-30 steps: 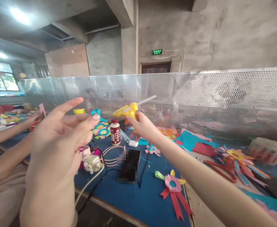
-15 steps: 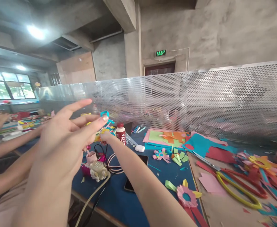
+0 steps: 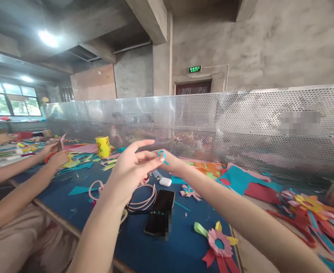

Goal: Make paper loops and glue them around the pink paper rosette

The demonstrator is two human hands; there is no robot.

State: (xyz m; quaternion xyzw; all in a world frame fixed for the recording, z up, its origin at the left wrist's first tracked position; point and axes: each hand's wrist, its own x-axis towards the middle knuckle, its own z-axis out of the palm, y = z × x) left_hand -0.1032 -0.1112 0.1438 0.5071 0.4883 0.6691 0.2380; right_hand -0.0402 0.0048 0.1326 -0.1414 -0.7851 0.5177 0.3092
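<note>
2 outstretched forearms, left hand and right hand fingertip to fingertip mid-air.

left hand | right hand | bare forearms | short nails

Over the middle of the table, left hand and right hand fingertip to fingertip, a paper loop between them. Directly beneath, flat on the table: a phone, with hoops just left of it and an earbud case just behind. Right of the case, a small paper flower; nearer and further right, a ribboned rosette by the front edge. Far left: a co-worker's hands, a roll standing to their right. Right rear: loose paper sheets. Along the table's far side, a perforated screen; above it on the wall, an exit sign.
</note>
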